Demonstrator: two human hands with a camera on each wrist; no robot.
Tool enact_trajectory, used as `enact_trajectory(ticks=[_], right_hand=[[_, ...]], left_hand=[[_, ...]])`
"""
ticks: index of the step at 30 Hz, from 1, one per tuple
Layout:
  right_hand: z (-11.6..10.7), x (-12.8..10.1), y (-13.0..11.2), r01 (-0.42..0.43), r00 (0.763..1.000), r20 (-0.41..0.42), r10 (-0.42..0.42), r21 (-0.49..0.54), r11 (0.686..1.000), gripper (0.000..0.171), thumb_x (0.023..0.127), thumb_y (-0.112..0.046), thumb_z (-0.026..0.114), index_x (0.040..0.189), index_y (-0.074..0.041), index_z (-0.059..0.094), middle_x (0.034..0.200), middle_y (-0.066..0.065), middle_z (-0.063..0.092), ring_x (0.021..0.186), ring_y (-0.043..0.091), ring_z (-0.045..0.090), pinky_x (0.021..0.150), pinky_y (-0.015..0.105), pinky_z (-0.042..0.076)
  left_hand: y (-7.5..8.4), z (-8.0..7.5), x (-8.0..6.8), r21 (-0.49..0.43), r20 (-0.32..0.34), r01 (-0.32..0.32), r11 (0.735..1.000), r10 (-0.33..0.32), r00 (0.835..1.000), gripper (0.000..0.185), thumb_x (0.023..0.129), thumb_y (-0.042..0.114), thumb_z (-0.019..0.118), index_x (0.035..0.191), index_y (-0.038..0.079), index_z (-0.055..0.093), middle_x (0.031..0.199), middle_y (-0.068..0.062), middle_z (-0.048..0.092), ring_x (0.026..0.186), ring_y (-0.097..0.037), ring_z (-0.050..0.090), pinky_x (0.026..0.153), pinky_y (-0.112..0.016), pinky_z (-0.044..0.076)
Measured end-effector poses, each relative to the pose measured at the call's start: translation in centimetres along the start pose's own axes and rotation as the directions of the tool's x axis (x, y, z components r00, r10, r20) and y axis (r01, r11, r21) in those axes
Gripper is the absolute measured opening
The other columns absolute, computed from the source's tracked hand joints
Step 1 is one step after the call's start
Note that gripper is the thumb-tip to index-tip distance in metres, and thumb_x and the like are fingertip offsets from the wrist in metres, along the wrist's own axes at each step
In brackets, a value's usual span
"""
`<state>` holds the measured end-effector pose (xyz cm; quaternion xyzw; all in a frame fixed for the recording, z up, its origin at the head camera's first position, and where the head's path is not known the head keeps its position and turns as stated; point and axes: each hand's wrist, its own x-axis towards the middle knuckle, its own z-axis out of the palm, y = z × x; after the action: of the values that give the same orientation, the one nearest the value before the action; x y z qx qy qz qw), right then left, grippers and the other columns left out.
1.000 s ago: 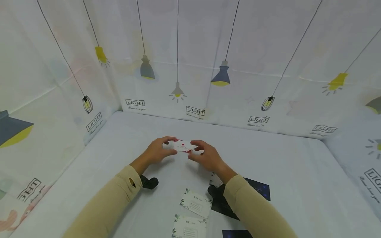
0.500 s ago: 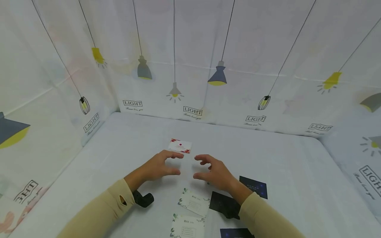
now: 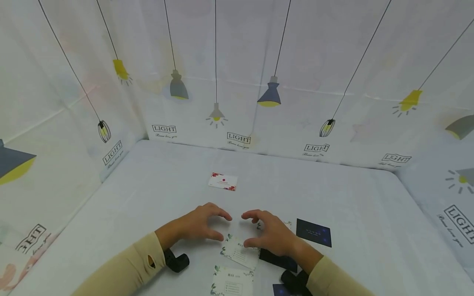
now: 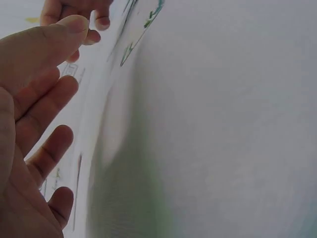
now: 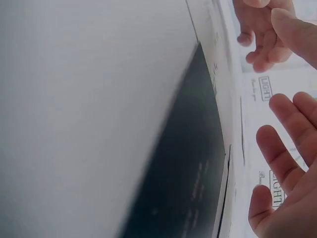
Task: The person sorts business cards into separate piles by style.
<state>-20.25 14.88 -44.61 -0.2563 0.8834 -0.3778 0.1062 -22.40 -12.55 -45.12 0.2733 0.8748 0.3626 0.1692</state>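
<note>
A white card with red flowers (image 3: 222, 181) lies flat on the table, apart from both hands. My left hand (image 3: 221, 227) and right hand (image 3: 249, 230) hover close together nearer to me, fingers loosely curled and holding nothing. Between and just below them lies a white card with green leaves (image 3: 240, 251), and the right thumb is close to its edge. In the left wrist view the left hand's fingers (image 4: 39, 99) are spread beside that leaf card (image 4: 143, 25). The right wrist view shows the right hand's fingers (image 5: 285, 158) above a dark card (image 5: 188, 163).
A second leaf card (image 3: 232, 283) lies by the near edge. Dark blue cards lie to the right (image 3: 313, 232), partly under my right wrist (image 3: 277, 260), and at the bottom edge (image 3: 278, 290). Lamp-printed cloth walls (image 3: 237, 82) enclose the white table (image 3: 352, 205) on three sides.
Both hands let go of the red-flowered card, which now lies on the table. They drew back toward me and now hover over the leaf card.
</note>
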Motion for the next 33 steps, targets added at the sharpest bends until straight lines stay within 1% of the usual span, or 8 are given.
enact_trajectory(ticks=[4,8,11,15,17,24,29,33], right_hand=[[-0.1,-0.6,-0.1,0.016,0.999,0.04,-0.016,-0.004,1.0,0.067,0.08,-0.042,0.084,0.135,-0.014,0.059,0.128,-0.005,0.059,0.113,0.022,0.052,0.096,0.054,0.042],[0.0,-1.0,0.1,0.042,0.996,0.081,-0.039,-0.033,0.999,0.066,0.079,-0.043,0.084,0.134,-0.017,0.059,0.127,-0.011,0.058,0.112,0.018,0.052,0.096,0.049,0.042],[0.1,-1.2,0.2,0.061,0.992,0.111,-0.053,-0.07,0.996,0.067,0.078,-0.045,0.084,0.135,-0.02,0.058,0.127,-0.014,0.057,0.112,0.016,0.051,0.096,0.047,0.041],[0.3,-1.2,0.3,0.077,0.989,0.135,-0.06,-0.125,0.989,0.071,0.076,-0.049,0.084,0.135,-0.021,0.057,0.127,-0.013,0.057,0.112,0.016,0.052,0.096,0.049,0.038],[0.3,-1.2,0.2,0.077,0.988,0.145,-0.055,-0.15,0.986,0.072,0.076,-0.049,0.085,0.135,-0.02,0.057,0.127,-0.011,0.058,0.112,0.016,0.052,0.095,0.05,0.037],[0.4,-0.9,0.1,0.082,0.989,0.136,-0.053,-0.219,0.972,0.067,0.077,-0.044,0.085,0.133,-0.017,0.058,0.124,-0.006,0.06,0.107,0.015,0.052,0.094,0.05,0.037],[0.4,-0.8,0.0,0.063,0.991,0.128,-0.035,-0.224,0.973,0.061,0.08,-0.042,0.083,0.131,-0.017,0.059,0.121,-0.005,0.062,0.103,0.015,0.05,0.093,0.05,0.037],[0.3,-0.8,-0.1,0.064,0.991,0.127,-0.034,-0.236,0.97,0.057,0.081,-0.04,0.082,0.128,-0.018,0.06,0.118,-0.007,0.062,0.101,0.014,0.05,0.093,0.051,0.036]], left_hand=[[0.1,0.6,-0.1,0.028,0.024,-0.028,0.999,0.028,0.999,0.045,0.08,0.034,0.084,0.122,0.029,0.068,0.123,0.011,0.055,0.118,-0.017,0.046,0.099,-0.045,0.037],[0.3,1.0,-0.2,0.075,0.047,-0.037,0.997,0.033,0.998,0.045,0.079,0.035,0.084,0.122,0.032,0.068,0.12,0.014,0.055,0.115,-0.015,0.045,0.096,-0.042,0.038],[0.4,1.2,-0.2,0.1,0.063,-0.038,0.994,0.032,0.998,0.047,0.078,0.035,0.086,0.121,0.033,0.068,0.12,0.014,0.055,0.114,-0.015,0.045,0.095,-0.041,0.038],[0.6,1.4,-0.2,0.126,0.08,-0.029,0.992,0.019,0.997,0.048,0.076,0.034,0.087,0.12,0.034,0.067,0.12,0.013,0.054,0.113,-0.02,0.043,0.093,-0.042,0.037],[0.7,1.5,-0.2,0.14,0.084,-0.031,0.99,0.019,0.996,0.048,0.076,0.033,0.087,0.12,0.034,0.067,0.12,0.014,0.054,0.113,-0.019,0.042,0.094,-0.043,0.035],[0.8,1.6,0.0,0.153,0.08,-0.061,0.986,0.049,0.996,0.044,0.078,0.031,0.086,0.119,0.031,0.067,0.115,0.021,0.055,0.115,-0.009,0.043,0.097,-0.044,0.031],[0.7,1.6,0.1,0.178,0.073,-0.054,0.983,0.041,0.996,0.041,0.082,0.032,0.083,0.119,0.031,0.067,0.116,0.021,0.056,0.115,-0.009,0.044,0.098,-0.044,0.031],[1.1,1.5,-0.1,0.215,0.068,-0.049,0.975,0.035,0.997,0.047,0.077,0.034,0.087,0.12,0.03,0.067,0.117,0.019,0.056,0.114,-0.01,0.044,0.096,-0.043,0.031]])
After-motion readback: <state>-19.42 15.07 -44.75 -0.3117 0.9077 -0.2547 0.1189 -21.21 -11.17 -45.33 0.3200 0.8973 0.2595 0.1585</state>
